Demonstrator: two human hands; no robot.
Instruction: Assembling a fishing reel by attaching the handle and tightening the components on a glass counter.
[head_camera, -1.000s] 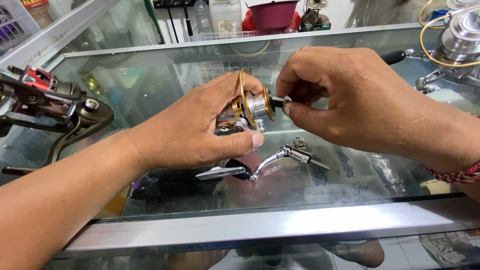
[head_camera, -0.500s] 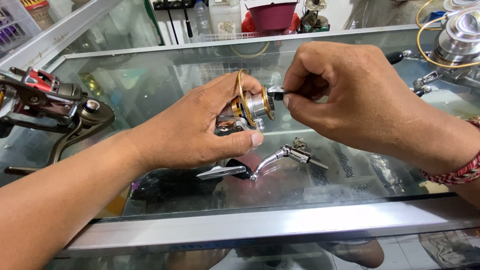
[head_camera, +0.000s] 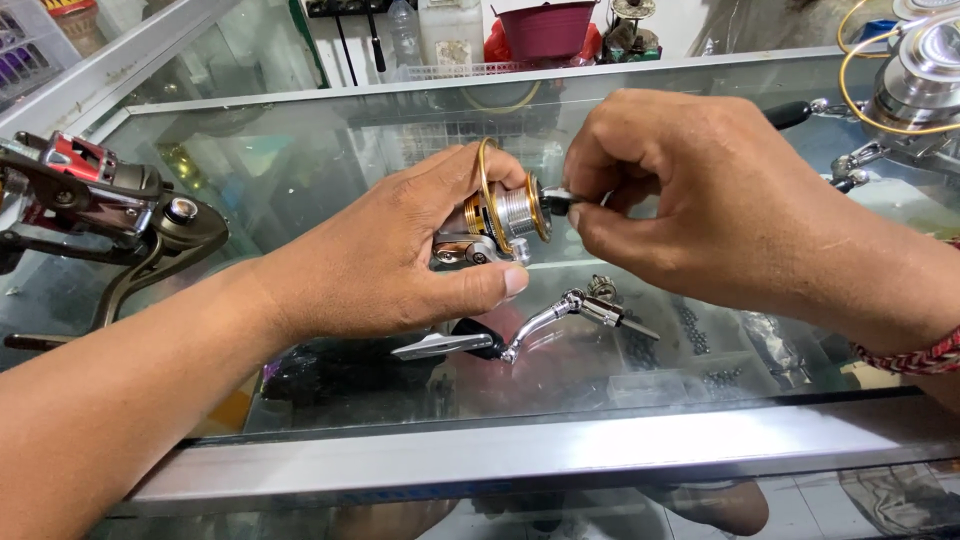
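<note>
In the head view, our left hand (head_camera: 385, 270) wraps around a small gold-and-silver reel (head_camera: 500, 215), holding it just above the glass counter (head_camera: 300, 170), while our right hand (head_camera: 700, 200) pinches the dark knob (head_camera: 557, 202) at the reel's front between thumb and fingers. A loose silver handle (head_camera: 545, 322) lies on the counter just below the reel, and another reel (head_camera: 100, 205) rests well to its left.

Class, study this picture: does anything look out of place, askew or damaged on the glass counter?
Yes. A crank handle lies loose on the counter, apart from the reel that the left hand holds. The right hand pinches the reel's front knob. No damage shows.
</note>
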